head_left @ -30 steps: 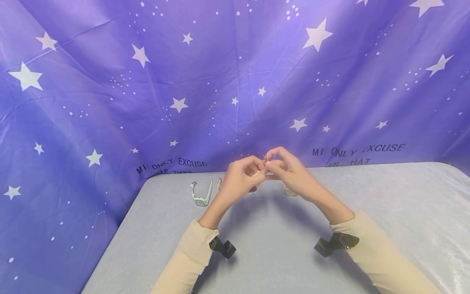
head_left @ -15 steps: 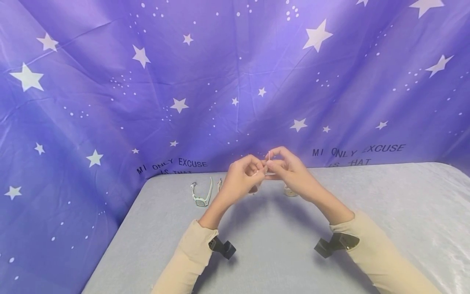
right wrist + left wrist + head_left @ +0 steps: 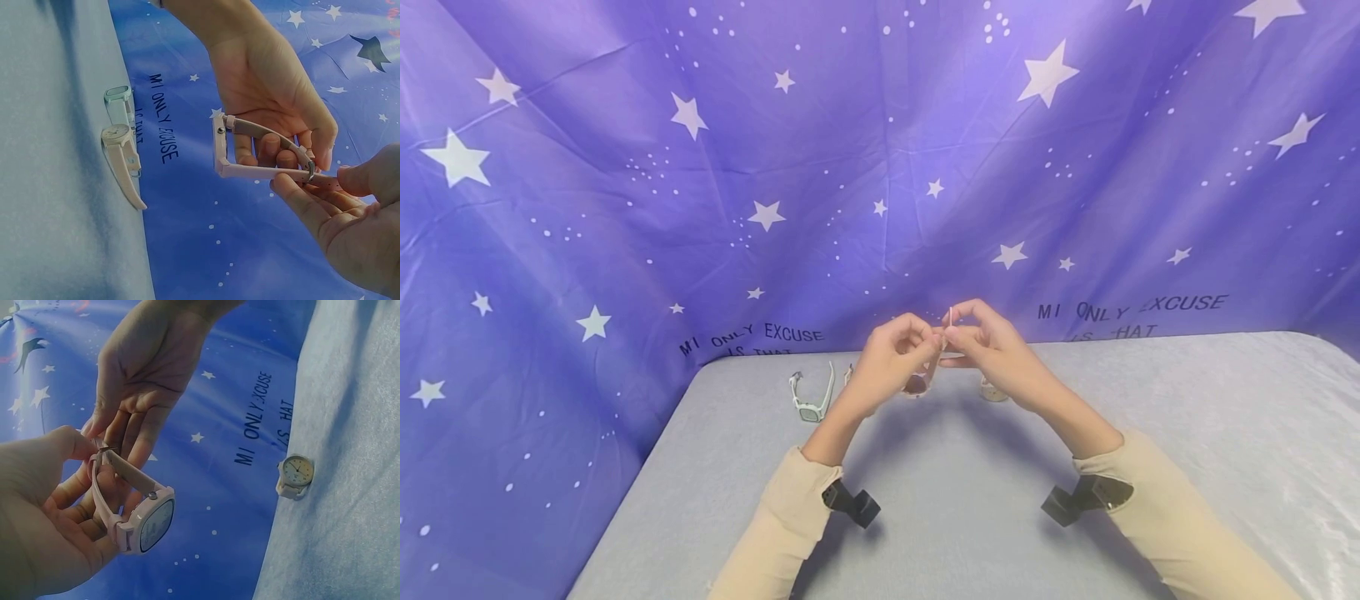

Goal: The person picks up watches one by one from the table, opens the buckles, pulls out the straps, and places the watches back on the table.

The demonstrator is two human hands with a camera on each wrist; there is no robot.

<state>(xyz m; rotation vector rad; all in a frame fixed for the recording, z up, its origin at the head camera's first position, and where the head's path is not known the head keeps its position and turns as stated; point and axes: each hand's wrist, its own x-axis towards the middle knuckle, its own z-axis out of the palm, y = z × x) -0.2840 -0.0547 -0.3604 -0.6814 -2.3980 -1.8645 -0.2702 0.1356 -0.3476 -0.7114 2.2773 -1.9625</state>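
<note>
A pink wristwatch with a squarish face (image 3: 156, 525) hangs from its looped strap between both hands, raised off the table. The strap's two ends meet at a metal buckle (image 3: 310, 170). My left hand (image 3: 891, 362) holds the strap by the buckle, its thumb and fingers bent round it. From the other side, my right hand (image 3: 996, 346) pinches the strap's free end between thumb and finger; a thin pale tip (image 3: 951, 317) stands up there in the head view. The right wrist view shows the strap end running through the buckle. Fingers partly hide the strap.
On the grey cloth-covered table (image 3: 962, 517), a mint-green watch (image 3: 810, 412) lies left of my hands. Beside it is a beige watch with a round dial (image 3: 117, 132). Another round-dial watch (image 3: 298, 470) lies behind my right hand. A purple star-printed curtain (image 3: 880, 150) hangs behind.
My left hand has shifted slightly, and more of the watch face shows below it. The strap tip at my right fingers stands a little higher and further right. The right arm stays almost still.
</note>
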